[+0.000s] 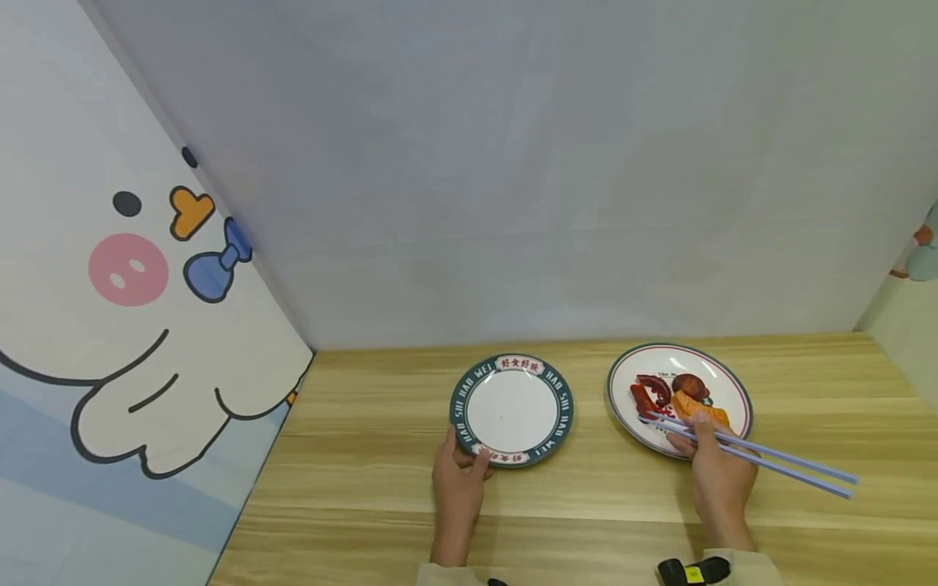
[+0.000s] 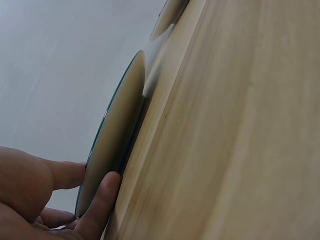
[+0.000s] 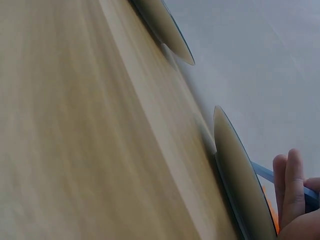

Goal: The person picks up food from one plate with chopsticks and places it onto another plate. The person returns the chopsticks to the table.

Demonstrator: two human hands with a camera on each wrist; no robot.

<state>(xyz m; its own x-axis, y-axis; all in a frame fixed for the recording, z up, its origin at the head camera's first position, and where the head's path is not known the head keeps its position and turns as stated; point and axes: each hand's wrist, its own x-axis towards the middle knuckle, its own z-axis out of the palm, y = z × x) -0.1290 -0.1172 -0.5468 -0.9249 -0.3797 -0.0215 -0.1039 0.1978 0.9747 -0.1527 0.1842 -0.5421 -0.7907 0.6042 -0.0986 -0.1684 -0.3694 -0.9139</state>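
Note:
A white plate with a dark green lettered rim lies on the table. At its near left edge my left hand pinches the rim, thumb over it and fingers along the side and underneath, as the left wrist view also shows. Farther right, my right hand holds a pair of pale blue chopsticks above the second plate's near edge. That white plate has thin dark and red rim lines. On it lie a red piece of food, a dark curled tentacle-like piece, a round brown piece and an orange piece. The chopstick tips are at the red piece; contact cannot be told.
Both plates stand on a wood-grain table, a gap between them. A pale grey cloth wall rises behind its back edge. To the left hangs a cloth panel with a cartoon print.

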